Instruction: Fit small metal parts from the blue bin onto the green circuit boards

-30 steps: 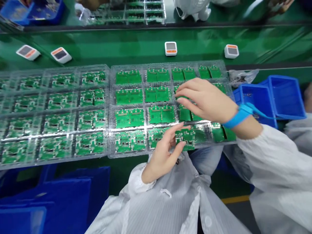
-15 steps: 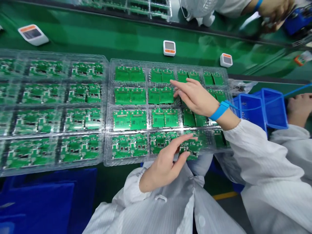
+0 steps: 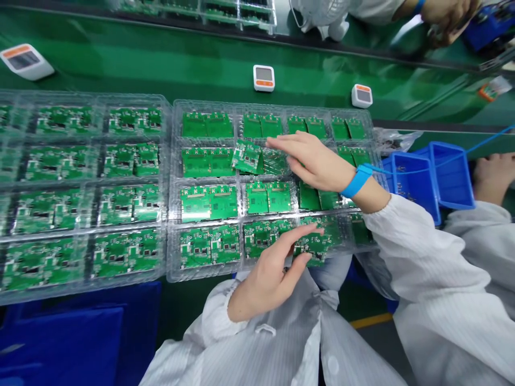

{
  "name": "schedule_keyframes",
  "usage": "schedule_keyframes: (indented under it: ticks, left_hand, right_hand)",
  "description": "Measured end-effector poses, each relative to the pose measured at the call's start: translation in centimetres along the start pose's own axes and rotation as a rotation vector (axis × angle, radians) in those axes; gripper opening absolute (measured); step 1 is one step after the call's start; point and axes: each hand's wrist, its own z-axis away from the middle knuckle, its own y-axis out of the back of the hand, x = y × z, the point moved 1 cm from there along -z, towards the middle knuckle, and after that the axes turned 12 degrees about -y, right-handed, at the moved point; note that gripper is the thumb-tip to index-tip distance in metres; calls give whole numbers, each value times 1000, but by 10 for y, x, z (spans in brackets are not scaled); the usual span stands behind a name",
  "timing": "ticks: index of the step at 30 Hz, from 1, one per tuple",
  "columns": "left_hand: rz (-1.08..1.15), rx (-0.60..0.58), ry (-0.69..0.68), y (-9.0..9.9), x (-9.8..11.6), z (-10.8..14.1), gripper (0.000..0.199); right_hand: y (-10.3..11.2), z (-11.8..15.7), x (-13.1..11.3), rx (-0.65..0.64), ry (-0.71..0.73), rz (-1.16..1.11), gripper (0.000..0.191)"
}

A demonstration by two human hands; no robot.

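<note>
My left hand [image 3: 271, 271] is at the front edge of the right clear tray [image 3: 172, 225], its thumb and fingers around a green circuit board [image 3: 316, 247] that juts past the tray rim. Above the second row, my right hand [image 3: 317, 158] has its fingers stretched out, a blue band on the wrist. Just left of those fingertips lies a tilted circuit board [image 3: 246, 156], component side up, across a compartment divider. Bare clear plastic shows beside it, under my fingers. Boards in the upper three rows mostly show their plain sides; front-row boards show components.
Another clear tray [image 3: 167, 161] of circuit boards adjoins on the left. White timers [image 3: 264, 78] stand behind the trays. Blue bins [image 3: 414, 182] are at the right, near another person's hand [image 3: 494, 174]. A co-worker's hand [image 3: 450, 16] works across the bench beside a white fan [image 3: 324, 16].
A circuit board in the second row has turned from plain side to component side and now lies tilted, shifted left. My left hand keeps its grip; the view has shifted slightly.
</note>
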Motion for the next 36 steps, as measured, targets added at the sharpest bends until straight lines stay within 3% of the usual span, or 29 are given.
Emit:
schedule_keyframes:
  ticks: [7, 14, 16, 21, 27, 36]
  left_hand:
    - [-5, -18, 16, 0, 1, -1, 58]
    - [-2, -15, 15, 1, 0, 1, 59]
    - [2, -12, 20, 1, 0, 2, 59]
    - [-2, -1, 11, 1, 0, 1, 57]
    - [-16, 4, -19, 1, 0, -2, 54]
    - [63, -8, 51, -1, -1, 1, 56]
  right_hand:
    - [4, -13, 8, -31, 72, 258, 25]
    - [1, -41, 0, -227, 44, 355, 3]
    - [1, -45, -3, -223, 0, 355, 7]
    - [3, -43, -4, -78, -27, 342, 23]
    - [4, -33, 3, 42, -28, 364, 27]
    - [-10, -40, 4, 28, 1, 398, 23]
